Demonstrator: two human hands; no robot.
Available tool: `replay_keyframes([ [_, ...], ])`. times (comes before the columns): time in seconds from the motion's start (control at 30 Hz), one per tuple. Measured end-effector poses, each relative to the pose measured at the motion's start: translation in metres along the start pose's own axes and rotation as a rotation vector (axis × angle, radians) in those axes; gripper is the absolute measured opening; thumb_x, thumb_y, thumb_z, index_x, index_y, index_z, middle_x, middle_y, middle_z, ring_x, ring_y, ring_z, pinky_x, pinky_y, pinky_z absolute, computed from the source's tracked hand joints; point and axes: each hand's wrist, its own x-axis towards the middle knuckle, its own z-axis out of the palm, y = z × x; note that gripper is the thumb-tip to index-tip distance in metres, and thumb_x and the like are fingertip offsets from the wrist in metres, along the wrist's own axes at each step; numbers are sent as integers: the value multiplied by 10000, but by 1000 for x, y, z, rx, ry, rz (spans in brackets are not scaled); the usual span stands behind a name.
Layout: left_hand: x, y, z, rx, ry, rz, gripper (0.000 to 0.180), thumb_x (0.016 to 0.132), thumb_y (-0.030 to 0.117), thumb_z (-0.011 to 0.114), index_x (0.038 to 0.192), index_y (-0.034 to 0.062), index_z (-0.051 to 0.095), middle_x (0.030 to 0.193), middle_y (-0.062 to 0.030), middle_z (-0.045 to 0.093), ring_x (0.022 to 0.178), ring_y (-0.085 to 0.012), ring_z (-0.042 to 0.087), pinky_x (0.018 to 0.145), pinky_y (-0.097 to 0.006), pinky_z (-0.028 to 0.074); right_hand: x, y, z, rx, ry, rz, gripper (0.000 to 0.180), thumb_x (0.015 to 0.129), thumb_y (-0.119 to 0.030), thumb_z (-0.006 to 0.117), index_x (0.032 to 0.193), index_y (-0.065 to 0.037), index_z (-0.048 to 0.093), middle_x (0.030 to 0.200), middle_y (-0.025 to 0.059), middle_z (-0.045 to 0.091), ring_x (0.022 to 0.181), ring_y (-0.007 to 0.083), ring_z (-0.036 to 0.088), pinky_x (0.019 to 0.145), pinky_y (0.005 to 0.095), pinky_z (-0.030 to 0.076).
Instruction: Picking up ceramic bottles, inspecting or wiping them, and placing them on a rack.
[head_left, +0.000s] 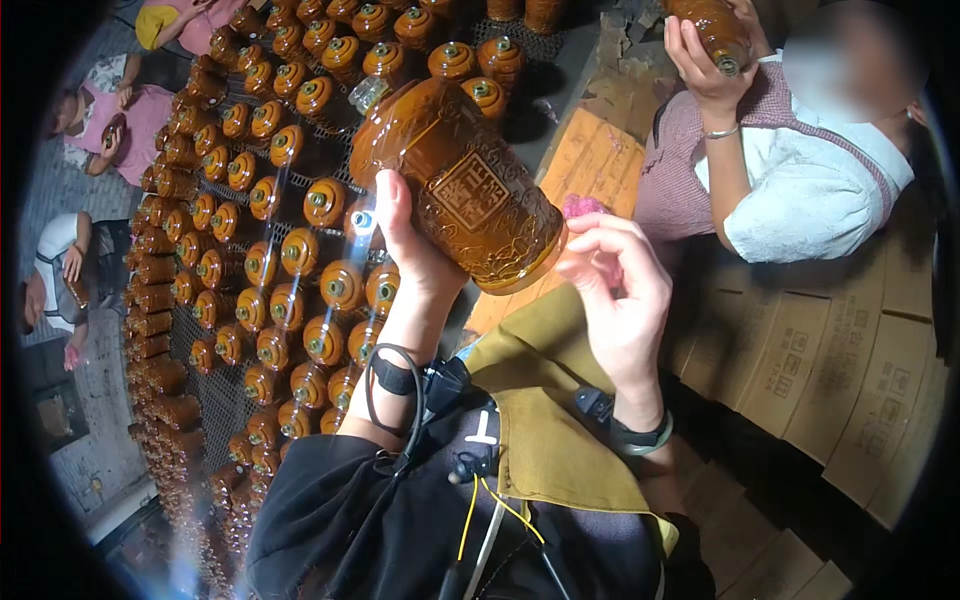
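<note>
One amber-brown jar (475,190), glossy and glassy, with a clear faceted-looking neck (368,95), rounded shoulders and a broad cylindrical body, lies tilted in the left hand (425,245). Its wall carries wavy relief, and a square panel (472,190) of raised characters stands out from the surface. The left hand is wrapped around the jar from below, thumb up against the shoulder and palm under the body, so that the neck points past the thumb to the upper left and the base lies away from the palm, toward the right hand (622,295). Just beside that base, the right hand is curled, thumb and fingers drawn close together around crumpled pink material (607,264); whether they pinch it or touch the jar, I cannot tell. Left of the jar, rows of similar bulbous brown jars (300,250) with pale-topped necks stand on dark metal mesh (205,345). Beyond its base lies a worn, orange-toned wooden board (597,160); below it hangs a smooth olive-yellow apron (560,440). To its upper right, a co-worker in a checked apron (672,165) holds a similar brown jar (712,35), and flat-sided cardboard boxes (790,345) lie to its lower right.
</note>
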Motion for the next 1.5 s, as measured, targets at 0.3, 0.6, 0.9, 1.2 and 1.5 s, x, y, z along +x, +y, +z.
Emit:
replay_keyframes([
  [0.3,7,0,-6,-278,-142,-198,589,939,469,511,1363,66,440,1249,-121,572,1088,-262,604,937,-437,512,19,1,-2,-124,-154,-208,247,726,105,681,910,-52,629,889,83,536,795,216,575,687,336,480],
  [0.6,10,8,0,-223,-136,-196,529,958,427,524,1333,61,458,1223,-121,591,1054,-248,623,917,-433,526,27,8,-6,-186,-246,-285,282,706,97,661,928,-69,609,888,78,507,852,263,525,764,356,432],
  [0.9,25,-10,-8,-139,173,-161,513,914,298,661,1334,74,472,1243,-76,584,1122,-207,578,972,-413,482,27,12,-2,-206,-205,-359,241,725,94,668,891,-60,589,982,62,606,864,259,545,748,358,457],
  [1.2,29,9,-2,-345,116,-280,782,800,682,622,1315,101,526,1225,-98,612,1105,-291,597,977,-528,478,-17,63,30,27,-619,52,151,919,44,464,1030,-6,555,1091,152,665,948,198,660,725,319,514],
  [1.5,35,10,-23,-216,111,-122,530,905,445,629,1319,131,524,1287,-58,580,1170,-253,562,1019,-481,441,57,14,-33,950,201,-17,126,1019,-192,497,1059,-74,521,1351,111,533,797,80,520,564,170,348],
])
